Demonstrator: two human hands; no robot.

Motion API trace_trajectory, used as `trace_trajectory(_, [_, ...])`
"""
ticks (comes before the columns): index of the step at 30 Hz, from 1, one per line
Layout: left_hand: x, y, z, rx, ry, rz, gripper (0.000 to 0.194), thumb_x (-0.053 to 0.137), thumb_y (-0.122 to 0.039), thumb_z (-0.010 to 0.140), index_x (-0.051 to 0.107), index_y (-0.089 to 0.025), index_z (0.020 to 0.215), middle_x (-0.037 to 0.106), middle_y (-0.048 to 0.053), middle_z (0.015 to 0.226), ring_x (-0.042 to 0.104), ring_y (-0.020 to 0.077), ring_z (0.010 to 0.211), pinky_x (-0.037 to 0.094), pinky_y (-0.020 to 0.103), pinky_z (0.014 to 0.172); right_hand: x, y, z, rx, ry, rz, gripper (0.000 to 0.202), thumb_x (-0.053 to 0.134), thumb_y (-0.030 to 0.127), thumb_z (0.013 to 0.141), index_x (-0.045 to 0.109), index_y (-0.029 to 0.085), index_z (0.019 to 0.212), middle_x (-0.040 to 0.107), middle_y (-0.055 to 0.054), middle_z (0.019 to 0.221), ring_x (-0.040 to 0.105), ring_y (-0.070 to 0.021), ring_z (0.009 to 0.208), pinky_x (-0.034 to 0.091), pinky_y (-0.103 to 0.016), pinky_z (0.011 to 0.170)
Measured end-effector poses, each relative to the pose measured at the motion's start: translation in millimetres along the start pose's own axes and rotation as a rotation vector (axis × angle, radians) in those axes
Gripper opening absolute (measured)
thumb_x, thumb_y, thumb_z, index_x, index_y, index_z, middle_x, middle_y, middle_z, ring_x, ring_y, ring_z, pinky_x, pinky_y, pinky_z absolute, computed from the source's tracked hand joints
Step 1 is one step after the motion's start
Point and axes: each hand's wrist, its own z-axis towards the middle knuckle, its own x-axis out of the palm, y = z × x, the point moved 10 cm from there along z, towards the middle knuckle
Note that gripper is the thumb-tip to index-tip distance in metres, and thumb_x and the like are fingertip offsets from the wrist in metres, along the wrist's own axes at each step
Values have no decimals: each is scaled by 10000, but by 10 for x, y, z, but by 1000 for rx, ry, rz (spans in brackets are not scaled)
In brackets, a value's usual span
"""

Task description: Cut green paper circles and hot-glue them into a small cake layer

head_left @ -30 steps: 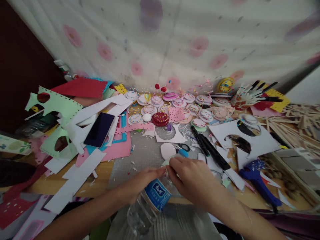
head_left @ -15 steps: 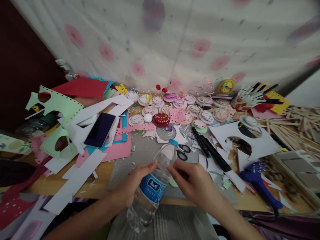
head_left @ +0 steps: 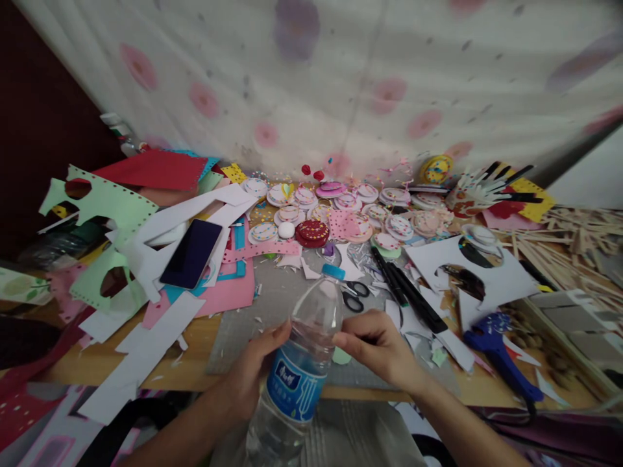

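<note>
A clear plastic water bottle (head_left: 311,311) with a blue cap and blue label stands tilted in front of me, its top leaning away to the right. My left hand (head_left: 256,363) is wrapped around its left side, thumb near the shoulder. On the other side, my right hand (head_left: 377,344) is closed with curled fingers, its thumb tip at the bottle's right edge. What those fingers pinch, if anything, is hidden. Black-handled scissors (head_left: 354,297) lie just behind the bottle on a grey cutting mat (head_left: 272,285).
Several decorated paper discs (head_left: 311,233) crowd the back of the table. Left are a phone (head_left: 192,253), cut paper (head_left: 160,331) and green dotted sheets (head_left: 117,207). Right are black pens (head_left: 413,292), a blue glue gun (head_left: 501,357), a cup of pens (head_left: 470,194) and wooden sticks (head_left: 579,233).
The bottle has come more upright, with its label turned further towards me. My right hand has shifted from the bottle's neck area down and slightly right to its side.
</note>
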Motion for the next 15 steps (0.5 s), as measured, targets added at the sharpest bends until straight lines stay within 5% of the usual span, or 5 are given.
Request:
trace_trajectory(8, [338,90,-21,-81,331,-18,650,672,-631,712,698,-94,1077,739,148,936,688,322,894,494,389,788,9,166,15,-168,6,-34,631,515,628,847,323,208,417,265,51,415,220,-85,417,209,-260,416])
trace_trajectory(15, [329,127,-95,-123,425,44,665,614,-696,718,730,-91,969,744,127,823,698,252,700,491,323,657,114,78,-9,-194,243,-216,670,408,718,841,225,222,429,225,54,452,229,-103,452,229,-292,474])
